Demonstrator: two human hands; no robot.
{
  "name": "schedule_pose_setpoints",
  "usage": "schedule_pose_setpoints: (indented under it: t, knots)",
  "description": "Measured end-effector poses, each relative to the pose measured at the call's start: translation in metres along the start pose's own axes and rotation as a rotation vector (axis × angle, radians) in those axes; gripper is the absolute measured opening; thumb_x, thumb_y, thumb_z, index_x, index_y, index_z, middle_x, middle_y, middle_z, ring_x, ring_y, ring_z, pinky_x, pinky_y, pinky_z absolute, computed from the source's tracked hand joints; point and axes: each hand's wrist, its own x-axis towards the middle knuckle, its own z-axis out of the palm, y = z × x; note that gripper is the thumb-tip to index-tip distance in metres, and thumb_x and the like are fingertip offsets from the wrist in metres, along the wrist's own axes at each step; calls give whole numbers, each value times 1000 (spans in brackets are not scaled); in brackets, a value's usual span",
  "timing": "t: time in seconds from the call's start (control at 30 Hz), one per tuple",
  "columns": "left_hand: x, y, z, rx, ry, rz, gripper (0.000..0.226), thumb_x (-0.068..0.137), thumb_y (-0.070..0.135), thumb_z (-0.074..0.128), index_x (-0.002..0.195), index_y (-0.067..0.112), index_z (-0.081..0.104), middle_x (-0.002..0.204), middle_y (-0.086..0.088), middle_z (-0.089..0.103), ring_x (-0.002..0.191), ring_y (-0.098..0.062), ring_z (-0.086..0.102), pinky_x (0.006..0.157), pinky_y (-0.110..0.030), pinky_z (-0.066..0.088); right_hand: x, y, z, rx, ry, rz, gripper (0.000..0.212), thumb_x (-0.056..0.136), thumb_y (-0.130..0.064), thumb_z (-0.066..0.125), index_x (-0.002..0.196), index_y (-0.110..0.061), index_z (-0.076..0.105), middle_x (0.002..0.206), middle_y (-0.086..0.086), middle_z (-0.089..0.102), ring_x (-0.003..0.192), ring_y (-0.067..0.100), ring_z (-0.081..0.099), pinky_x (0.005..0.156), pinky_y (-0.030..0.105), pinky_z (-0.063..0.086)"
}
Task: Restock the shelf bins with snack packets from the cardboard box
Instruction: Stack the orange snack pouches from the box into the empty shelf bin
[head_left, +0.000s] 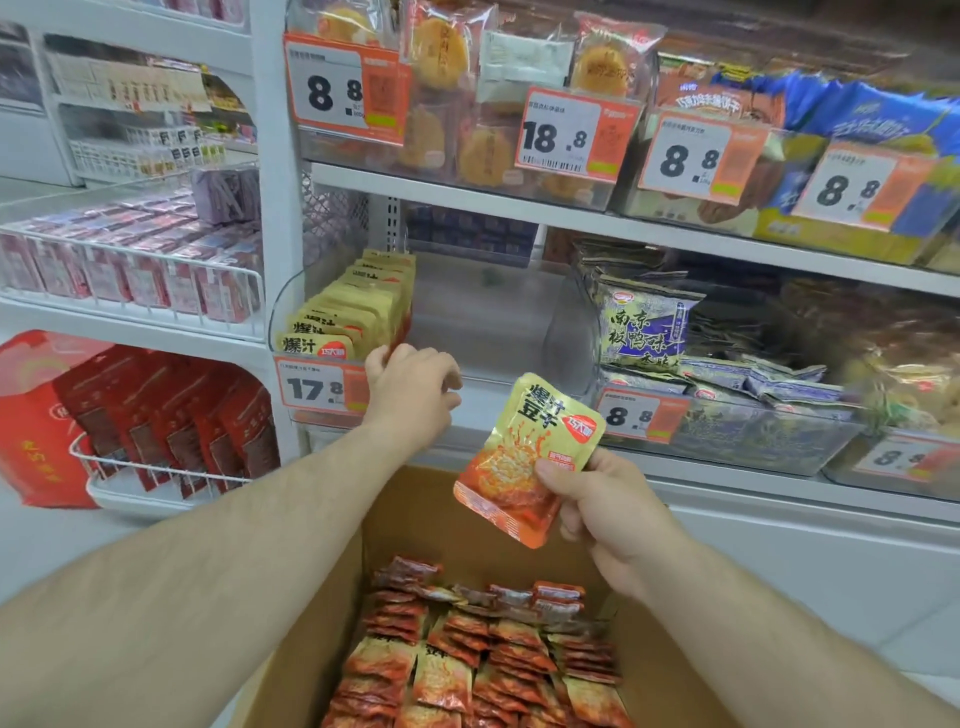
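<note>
My right hand (605, 512) pinches a yellow and orange snack packet (524, 457) upright above the open cardboard box (415, 519). Several more such packets (483, 654) lie in rows inside the box. My left hand (410, 389) reaches to the front edge of a clear shelf bin (493, 332), its fingers curled at the end of the row of yellow packets (348, 312) standing along the bin's left side. Whether it grips one I cannot tell. The right part of that bin is bare.
A 17.8 price tag (317, 387) hangs on the bin's front. To the right sits a bin of blue and white packets (644, 327) with an 8.8 tag. Pastry bins fill the shelf above (467, 78). Wire baskets of red packs (171, 431) stand at the left.
</note>
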Motion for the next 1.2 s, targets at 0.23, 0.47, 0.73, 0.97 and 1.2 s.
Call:
schedule_pose_setpoints:
  t: [0.23,0.47,0.73,0.97,1.2]
  knots:
    - [-20,4,-8,-19,-5,-13,16,94,18,58,87,31,65,89,17,55,109,-13,46,109,-35,9,-14,-38,10,57,-26,-103,6,97,-6,58,96,-10,62,55,-7,58,37,6,36,42,19,30]
    - [-22,1,-7,-41,-52,25,12,95,27,58,102,32,66,95,18,54,114,-10,46,108,-33,3,69,-106,47,-207,157,-358,20,86,-1,69,84,-20,64,81,0,68,50,0,56,43,15,40]
    - [-21,-2,-12,-96,-81,68,17,98,28,53,108,33,66,109,15,60,117,-10,46,105,-29,2,203,-102,95,-440,170,-182,15,84,-13,71,96,-10,64,98,5,68,96,28,69,74,39,59]
    - [-10,-4,-28,-15,-145,84,21,97,33,52,109,32,69,109,11,69,110,-14,56,103,-36,16,222,-103,130,-699,85,-128,16,102,-14,50,114,-8,58,88,7,63,61,16,52,41,17,43]
    - [-3,-4,-31,-72,-205,32,16,97,31,56,100,32,72,108,12,69,110,-14,55,102,-35,18,233,-95,146,-763,71,-145,38,105,-17,39,137,3,45,140,21,50,115,29,56,89,23,46]
